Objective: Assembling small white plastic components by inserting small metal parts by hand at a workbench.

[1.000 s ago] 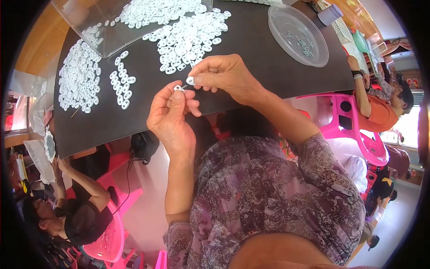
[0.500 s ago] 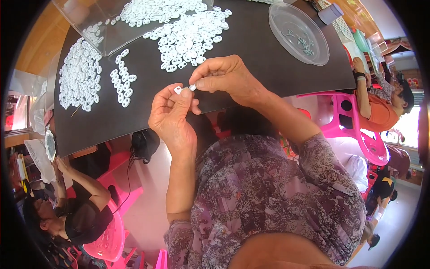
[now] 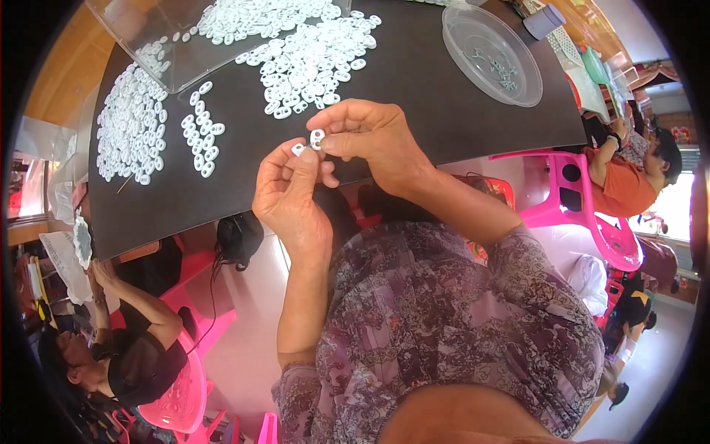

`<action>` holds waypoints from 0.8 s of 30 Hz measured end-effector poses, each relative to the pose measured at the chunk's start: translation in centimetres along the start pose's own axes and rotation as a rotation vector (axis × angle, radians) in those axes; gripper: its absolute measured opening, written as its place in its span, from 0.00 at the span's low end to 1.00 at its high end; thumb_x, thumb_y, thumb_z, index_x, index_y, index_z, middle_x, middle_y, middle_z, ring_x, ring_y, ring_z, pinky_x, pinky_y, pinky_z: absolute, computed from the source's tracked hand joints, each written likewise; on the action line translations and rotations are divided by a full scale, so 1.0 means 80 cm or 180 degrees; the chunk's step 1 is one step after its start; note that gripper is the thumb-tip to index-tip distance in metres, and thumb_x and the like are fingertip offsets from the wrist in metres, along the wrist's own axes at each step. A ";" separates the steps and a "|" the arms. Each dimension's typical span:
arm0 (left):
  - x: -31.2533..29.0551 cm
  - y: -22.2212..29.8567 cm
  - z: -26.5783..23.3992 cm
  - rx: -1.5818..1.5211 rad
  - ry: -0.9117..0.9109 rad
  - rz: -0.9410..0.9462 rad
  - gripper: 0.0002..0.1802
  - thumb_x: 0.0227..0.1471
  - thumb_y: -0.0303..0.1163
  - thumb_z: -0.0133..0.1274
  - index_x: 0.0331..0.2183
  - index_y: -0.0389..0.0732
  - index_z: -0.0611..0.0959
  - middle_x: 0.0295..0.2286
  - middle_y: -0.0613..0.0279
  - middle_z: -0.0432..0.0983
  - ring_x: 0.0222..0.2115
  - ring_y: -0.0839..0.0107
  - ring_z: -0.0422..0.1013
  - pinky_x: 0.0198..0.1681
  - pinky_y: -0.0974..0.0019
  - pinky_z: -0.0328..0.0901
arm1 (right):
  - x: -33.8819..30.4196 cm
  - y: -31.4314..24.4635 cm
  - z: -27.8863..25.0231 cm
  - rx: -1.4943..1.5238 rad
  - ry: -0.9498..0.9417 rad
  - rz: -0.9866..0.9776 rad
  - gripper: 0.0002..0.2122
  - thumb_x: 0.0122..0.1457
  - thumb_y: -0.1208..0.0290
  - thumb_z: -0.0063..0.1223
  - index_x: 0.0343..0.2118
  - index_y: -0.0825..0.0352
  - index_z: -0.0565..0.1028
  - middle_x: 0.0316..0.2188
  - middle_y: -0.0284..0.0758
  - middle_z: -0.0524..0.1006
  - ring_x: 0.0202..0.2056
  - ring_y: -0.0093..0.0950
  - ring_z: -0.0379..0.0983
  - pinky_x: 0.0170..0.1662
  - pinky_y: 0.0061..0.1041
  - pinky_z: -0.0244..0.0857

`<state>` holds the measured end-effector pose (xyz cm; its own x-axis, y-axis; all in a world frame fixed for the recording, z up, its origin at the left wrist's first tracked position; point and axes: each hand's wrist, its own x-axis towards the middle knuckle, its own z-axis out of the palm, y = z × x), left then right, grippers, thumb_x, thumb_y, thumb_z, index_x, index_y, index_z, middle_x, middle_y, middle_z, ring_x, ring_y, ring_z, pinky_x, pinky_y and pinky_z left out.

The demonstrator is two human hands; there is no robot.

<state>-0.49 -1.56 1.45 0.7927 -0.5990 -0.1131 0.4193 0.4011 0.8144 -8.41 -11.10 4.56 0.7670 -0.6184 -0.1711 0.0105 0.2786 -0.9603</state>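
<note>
Over the near edge of the dark table, my left hand (image 3: 294, 194) pinches a small white oval plastic piece (image 3: 298, 149) between thumb and fingertips. My right hand (image 3: 377, 140) is closed in a pinch on another white oval piece (image 3: 317, 138), its two holes facing up. The two pieces meet or nearly meet at the fingertips; a thin greyish bit seems to show between them, too small to name. Just beyond my hands lies a large heap of the same white pieces (image 3: 307, 66).
A second heap (image 3: 133, 122) and a small cluster (image 3: 201, 133) of white pieces lie left. A clear bin (image 3: 174, 78) stands at the far left. Right is a round clear tray (image 3: 452, 55) holding small greyish parts. A co-worker (image 3: 140, 355) sits left, others right, near pink chairs (image 3: 580, 185).
My right hand has turned its white piece so the holes show, and has shifted slightly down. My left hand has moved a little right. A person at the right has moved an arm.
</note>
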 end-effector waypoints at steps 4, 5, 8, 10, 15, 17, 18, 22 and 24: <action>0.000 0.006 -0.004 0.0032 -0.0025 -0.0103 0.07 0.51 0.24 0.52 0.33 0.31 0.76 0.25 0.53 0.76 0.20 0.70 0.72 0.19 0.73 0.66 | 0.005 0.004 -0.007 -0.0330 0.0180 -0.0204 0.09 0.50 0.79 0.53 0.36 0.71 0.76 0.27 0.31 0.76 0.29 0.16 0.70 0.32 0.15 0.62; 0.001 0.007 -0.006 0.0034 -0.0018 -0.0102 0.07 0.51 0.24 0.52 0.33 0.31 0.76 0.25 0.53 0.76 0.20 0.70 0.72 0.19 0.73 0.66 | 0.006 0.005 -0.008 -0.0404 0.0163 -0.0235 0.10 0.49 0.79 0.54 0.36 0.71 0.76 0.27 0.30 0.75 0.29 0.16 0.70 0.32 0.15 0.62; 0.003 0.006 -0.009 0.0068 -0.0027 -0.0165 0.07 0.51 0.25 0.52 0.33 0.31 0.76 0.25 0.52 0.76 0.20 0.70 0.72 0.19 0.72 0.66 | 0.007 0.007 -0.013 -0.0466 0.0018 -0.0286 0.10 0.49 0.78 0.55 0.36 0.71 0.76 0.26 0.28 0.75 0.29 0.15 0.69 0.32 0.14 0.62; 0.003 0.007 -0.008 0.0171 -0.0016 -0.0164 0.07 0.51 0.25 0.52 0.33 0.31 0.76 0.25 0.53 0.76 0.20 0.71 0.72 0.19 0.73 0.66 | 0.008 0.006 -0.013 -0.0486 0.0013 -0.0337 0.10 0.49 0.77 0.55 0.36 0.71 0.76 0.26 0.28 0.75 0.29 0.15 0.69 0.32 0.14 0.61; 0.002 0.010 -0.007 0.0310 0.0021 -0.0138 0.07 0.50 0.24 0.53 0.32 0.30 0.76 0.24 0.54 0.76 0.20 0.73 0.71 0.19 0.75 0.64 | 0.008 -0.002 -0.009 -0.0306 -0.0033 -0.0272 0.09 0.50 0.77 0.55 0.35 0.70 0.77 0.26 0.27 0.75 0.28 0.14 0.68 0.30 0.13 0.60; 0.003 0.011 -0.007 0.0339 -0.0004 -0.0091 0.07 0.50 0.24 0.53 0.32 0.30 0.76 0.24 0.55 0.76 0.20 0.73 0.71 0.20 0.75 0.64 | 0.011 -0.001 -0.011 -0.0465 -0.0097 -0.0334 0.08 0.50 0.77 0.55 0.35 0.70 0.77 0.26 0.27 0.75 0.28 0.14 0.68 0.30 0.13 0.60; 0.003 0.012 -0.007 0.0334 0.0006 -0.0113 0.07 0.50 0.23 0.53 0.32 0.30 0.76 0.24 0.55 0.76 0.20 0.73 0.71 0.19 0.75 0.64 | 0.011 -0.002 -0.011 -0.0464 -0.0099 -0.0333 0.08 0.50 0.77 0.55 0.35 0.70 0.77 0.26 0.27 0.75 0.28 0.14 0.68 0.30 0.13 0.60; 0.003 0.013 -0.009 0.0267 -0.0010 -0.0145 0.07 0.50 0.23 0.53 0.33 0.29 0.76 0.23 0.54 0.75 0.19 0.73 0.71 0.18 0.75 0.65 | 0.012 0.000 -0.010 -0.0496 -0.0071 -0.0386 0.08 0.50 0.77 0.55 0.35 0.69 0.77 0.26 0.27 0.75 0.28 0.13 0.68 0.30 0.13 0.61; 0.003 0.013 -0.010 0.0260 -0.0018 -0.0126 0.07 0.50 0.23 0.52 0.33 0.29 0.76 0.23 0.54 0.76 0.19 0.72 0.72 0.19 0.74 0.65 | 0.013 0.000 -0.010 -0.0508 -0.0080 -0.0366 0.08 0.50 0.78 0.55 0.34 0.69 0.77 0.26 0.28 0.75 0.28 0.13 0.68 0.31 0.13 0.61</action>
<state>0.50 -0.74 1.85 0.7737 -0.6172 -0.1431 0.4125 0.3193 0.8532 -8.11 -12.30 4.20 0.7825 -0.6203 -0.0545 -0.0012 0.0860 -0.9963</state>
